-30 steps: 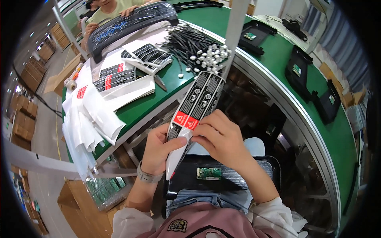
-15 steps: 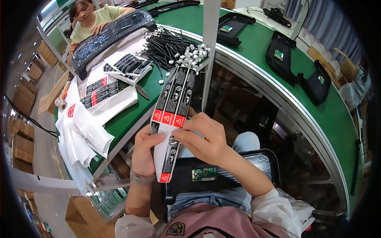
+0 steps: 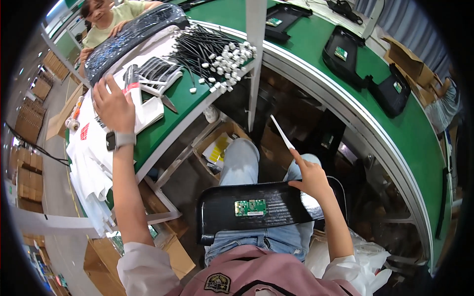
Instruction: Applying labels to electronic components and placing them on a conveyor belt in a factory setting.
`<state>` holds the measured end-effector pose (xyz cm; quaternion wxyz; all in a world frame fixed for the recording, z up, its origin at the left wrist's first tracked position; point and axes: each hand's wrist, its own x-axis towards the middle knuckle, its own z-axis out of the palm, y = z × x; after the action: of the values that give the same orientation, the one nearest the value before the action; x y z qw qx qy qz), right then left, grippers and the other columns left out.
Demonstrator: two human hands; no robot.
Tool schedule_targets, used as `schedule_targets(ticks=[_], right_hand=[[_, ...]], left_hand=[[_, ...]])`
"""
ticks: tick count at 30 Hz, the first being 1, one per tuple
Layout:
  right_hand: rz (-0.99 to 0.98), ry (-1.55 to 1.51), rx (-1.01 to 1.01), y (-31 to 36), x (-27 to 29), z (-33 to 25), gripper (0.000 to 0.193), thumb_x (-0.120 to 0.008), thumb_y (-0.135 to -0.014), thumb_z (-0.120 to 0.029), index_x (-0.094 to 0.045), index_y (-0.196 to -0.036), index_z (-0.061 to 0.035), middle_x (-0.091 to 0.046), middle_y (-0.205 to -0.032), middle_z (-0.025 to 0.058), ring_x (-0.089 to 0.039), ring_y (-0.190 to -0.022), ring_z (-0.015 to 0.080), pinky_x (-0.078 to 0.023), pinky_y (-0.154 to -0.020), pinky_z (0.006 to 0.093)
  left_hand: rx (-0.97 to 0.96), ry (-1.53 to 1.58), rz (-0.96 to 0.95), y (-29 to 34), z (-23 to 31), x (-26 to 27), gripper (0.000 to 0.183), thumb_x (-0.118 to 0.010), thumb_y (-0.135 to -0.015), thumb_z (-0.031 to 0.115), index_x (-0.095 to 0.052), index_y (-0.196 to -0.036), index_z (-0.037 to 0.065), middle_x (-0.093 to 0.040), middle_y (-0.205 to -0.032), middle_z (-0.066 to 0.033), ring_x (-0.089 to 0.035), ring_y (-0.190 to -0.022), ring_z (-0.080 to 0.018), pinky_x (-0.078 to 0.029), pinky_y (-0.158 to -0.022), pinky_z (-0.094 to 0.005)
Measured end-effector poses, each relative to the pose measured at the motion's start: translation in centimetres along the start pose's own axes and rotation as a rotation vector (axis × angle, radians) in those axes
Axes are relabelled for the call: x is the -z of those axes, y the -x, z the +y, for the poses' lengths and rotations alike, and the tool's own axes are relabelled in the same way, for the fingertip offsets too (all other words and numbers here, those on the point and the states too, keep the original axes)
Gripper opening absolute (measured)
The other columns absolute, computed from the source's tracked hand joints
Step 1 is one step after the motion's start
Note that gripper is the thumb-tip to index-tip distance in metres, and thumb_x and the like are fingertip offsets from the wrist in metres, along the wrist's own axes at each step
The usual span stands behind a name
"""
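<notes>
Seen from the head, through the left of two side-by-side fisheye cameras. Aimed steeply downward and somewhat forward; upright, unmirrored. Closest, along the lower edge: shirt (image 3: 252,276). A little farther, below centre: panel (image 3: 276,209), with right hand (image 3: 312,176) at its far edge and left hand (image 3: 114,104) out to upper left. Deeper, toward the top: bench (image 3: 355,91), co-worker (image 3: 111,23) at upper left, curtain (image 3: 419,34) at upper right. Shown with strong outward bowing of straight edges, notably the bench's.

The black tray (image 3: 282,203) looks like smooth, glossy plastic.
</notes>
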<state>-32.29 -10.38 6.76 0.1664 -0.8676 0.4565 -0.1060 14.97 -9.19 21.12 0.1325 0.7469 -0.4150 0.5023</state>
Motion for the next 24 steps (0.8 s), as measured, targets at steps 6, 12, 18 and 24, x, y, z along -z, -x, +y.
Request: schedule_targets(ticks=[6, 12, 18, 24], right_hand=[[0.286, 0.017, 0.128, 3.1, -2.5, 4.0, 0.077, -0.082, -0.066, -0.016, -0.053, -0.138, -0.016, -0.063, -0.071, 0.0104, -0.063, -0.064, 0.0291, -0.049, -0.056, 0.0389], [0.616, 0.091, 0.283, 5.7, 1.9, 0.0, 0.074, -0.064, -0.049, 0.011, -0.062, -0.122, -0.0031, -0.061, -0.079, 0.0117, -0.06, -0.07, 0.0285, -0.049, -0.059, 0.0344], [0.374, -0.757, 0.0, 7.4, 4.0, -5.0, 0.053, -0.08, -0.076, -0.021, -0.06, -0.119, 0.0008, -0.055, -0.117, 0.0135, -0.06, -0.105, 0.0216, -0.051, -0.084, 0.0349], [0.065, -1.204, -0.223, 3.4, 2.5, -12.5, 0.006, -0.064, -0.088, 0.003, -0.065, -0.093, 0.0063, -0.061, -0.086, 0.0074, -0.066, -0.069, 0.0132, -0.052, -0.063, 0.0223]], left_hand=[[-0.202, 1.022, -0.492, 8.7, 8.7, 10.1, 0.026, -0.068, -0.088, 0.026, -0.063, -0.102, 0.003, -0.066, -0.093, -0.0145, -0.063, -0.084, -0.0348, -0.049, -0.074, -0.0418], [-0.23, 1.127, -1.044, 16.8, 9.0, 11.3, 0.025, -0.06, -0.094, 0.024, -0.064, -0.104, 0.002, -0.067, -0.092, -0.0163, -0.062, -0.087, -0.037, -0.047, -0.075, -0.0425], [0.052, 1.391, -0.955, 18.9, 6.9, 12.3, 0.022, -0.048, -0.098, 0.009, -0.064, -0.11, -0.001, -0.067, -0.099, -0.0155, -0.066, -0.094, -0.0262, -0.049, -0.085, -0.0316], [0.206, 1.937, -0.972, 19.4, 4.8, 10.8, 0.034, -0.047, -0.101, 0.025, -0.065, -0.106, -0.003, -0.067, -0.108, -0.0141, -0.062, -0.102, -0.0274, -0.046, -0.094, -0.0349]])
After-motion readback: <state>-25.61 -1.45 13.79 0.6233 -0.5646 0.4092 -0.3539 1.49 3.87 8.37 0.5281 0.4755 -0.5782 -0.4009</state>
